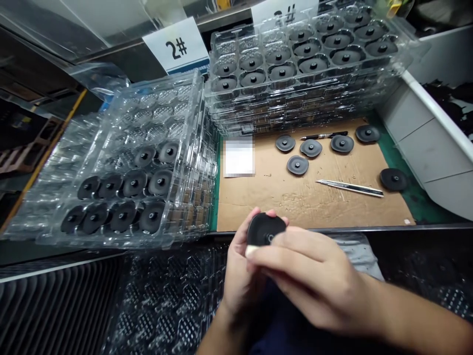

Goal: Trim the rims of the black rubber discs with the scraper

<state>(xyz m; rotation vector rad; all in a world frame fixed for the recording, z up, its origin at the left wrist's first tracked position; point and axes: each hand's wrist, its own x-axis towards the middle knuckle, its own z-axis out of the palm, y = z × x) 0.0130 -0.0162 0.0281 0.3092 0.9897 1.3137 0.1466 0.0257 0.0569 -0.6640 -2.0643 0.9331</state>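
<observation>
Presently, a black disc [261, 228] is held by the left hand [238, 268]; over it, the grip of the right hand [320, 273] cannot be judged.

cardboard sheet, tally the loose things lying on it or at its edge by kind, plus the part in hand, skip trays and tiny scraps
Loose black parts: 6
Held black part: 1
Pen: 1
Slim silver tool: 1
White paper, blurred over: 1
Total: 10
</observation>
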